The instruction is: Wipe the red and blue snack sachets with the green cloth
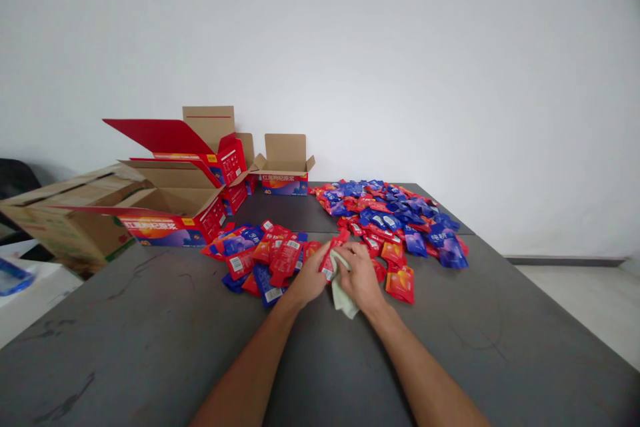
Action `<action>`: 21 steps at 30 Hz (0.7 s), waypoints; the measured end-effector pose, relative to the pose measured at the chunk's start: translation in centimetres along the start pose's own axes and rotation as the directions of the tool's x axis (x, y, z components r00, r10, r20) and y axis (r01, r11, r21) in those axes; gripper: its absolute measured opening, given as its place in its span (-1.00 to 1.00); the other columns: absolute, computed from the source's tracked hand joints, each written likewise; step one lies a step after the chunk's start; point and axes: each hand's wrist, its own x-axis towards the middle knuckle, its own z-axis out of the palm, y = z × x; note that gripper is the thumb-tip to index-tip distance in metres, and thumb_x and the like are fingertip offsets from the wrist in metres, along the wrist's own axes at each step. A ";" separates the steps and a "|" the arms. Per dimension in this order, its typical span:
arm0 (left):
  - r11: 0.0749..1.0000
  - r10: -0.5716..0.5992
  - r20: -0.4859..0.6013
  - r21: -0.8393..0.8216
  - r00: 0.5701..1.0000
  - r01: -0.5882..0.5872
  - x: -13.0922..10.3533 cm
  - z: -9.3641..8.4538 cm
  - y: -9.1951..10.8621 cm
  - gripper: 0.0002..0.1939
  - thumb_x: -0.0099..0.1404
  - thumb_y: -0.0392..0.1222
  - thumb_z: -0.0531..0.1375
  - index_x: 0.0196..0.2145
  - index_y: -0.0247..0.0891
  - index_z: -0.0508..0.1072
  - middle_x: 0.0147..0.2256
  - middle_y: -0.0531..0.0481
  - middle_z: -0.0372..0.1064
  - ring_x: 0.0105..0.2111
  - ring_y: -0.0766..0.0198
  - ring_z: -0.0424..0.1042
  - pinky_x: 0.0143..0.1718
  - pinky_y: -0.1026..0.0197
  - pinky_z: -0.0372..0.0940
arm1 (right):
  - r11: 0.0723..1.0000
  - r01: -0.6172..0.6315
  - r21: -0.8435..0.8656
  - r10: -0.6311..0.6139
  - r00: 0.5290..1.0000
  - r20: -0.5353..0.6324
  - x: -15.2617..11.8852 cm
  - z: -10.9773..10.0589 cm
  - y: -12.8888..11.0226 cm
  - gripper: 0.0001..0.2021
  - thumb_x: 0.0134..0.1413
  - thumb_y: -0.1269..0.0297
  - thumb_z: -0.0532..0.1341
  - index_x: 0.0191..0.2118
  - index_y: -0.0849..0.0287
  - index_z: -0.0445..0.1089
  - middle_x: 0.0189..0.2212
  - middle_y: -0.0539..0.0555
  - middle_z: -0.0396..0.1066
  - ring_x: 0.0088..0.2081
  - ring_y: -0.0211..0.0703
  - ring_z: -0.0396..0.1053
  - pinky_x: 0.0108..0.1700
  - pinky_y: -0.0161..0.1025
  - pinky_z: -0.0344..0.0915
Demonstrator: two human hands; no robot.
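Observation:
My left hand [311, 277] grips a red pouch [327, 265] by its side, above the near middle of the table. My right hand [361, 272] is closed on a pale green cloth [344, 300], which presses against the pouch and hangs down below the fingers. To the left of my hands lies a smaller pile of red and blue pouches [286, 259]. A bigger heap of similar pouches [385, 217] spreads behind and to the right. One red-orange pouch [401, 285] lies at its near edge, beside my right wrist.
Open red printed cartons [165, 230] stand at the left, some stacked. A smaller open carton [285, 185] sits at the back by the wall. A large brown cardboard box [95, 233] is off the left side of the dark table [500, 347].

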 end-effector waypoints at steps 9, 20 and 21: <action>0.980 -0.049 0.026 -0.190 0.998 0.053 0.4 0.4 -0.3 -0.12 -0.08 -0.54 0.00 0.25 -0.20 0.32 0.14 -0.07 0.41 0.20 0.10 0.29 0.26 -0.02 0.16 | 0.997 -0.073 0.040 0.077 0.992 -0.098 0.3 -0.6 0.2 -0.71 0.17 0.44 0.15 -0.06 0.13 0.53 -0.11 0.16 0.41 -0.04 -0.01 0.33 0.06 -0.05 0.30; 0.982 -0.046 -0.094 -0.188 0.995 0.028 0.4 0.1 0.3 -0.26 -0.06 -0.49 0.06 0.12 -0.21 0.44 0.04 -0.08 0.47 0.06 0.11 0.39 0.16 0.06 0.24 | 0.989 0.023 0.143 -0.036 0.996 0.087 -0.3 0.5 -0.5 -0.70 0.14 0.47 0.16 -0.09 0.06 0.54 -0.13 0.13 0.45 -0.06 -0.02 0.36 0.03 -0.06 0.33; 0.981 -0.072 -0.131 -0.191 0.989 0.046 0.4 0.0 0.4 -0.27 -0.05 -0.48 0.07 0.11 -0.22 0.45 0.01 -0.08 0.48 0.04 0.11 0.40 0.13 0.07 0.27 | 0.987 0.027 0.160 -0.044 0.994 0.105 -0.4 0.6 -0.8 -0.70 0.14 0.47 0.16 -0.09 0.06 0.54 -0.13 0.12 0.45 -0.07 -0.03 0.37 0.03 -0.07 0.33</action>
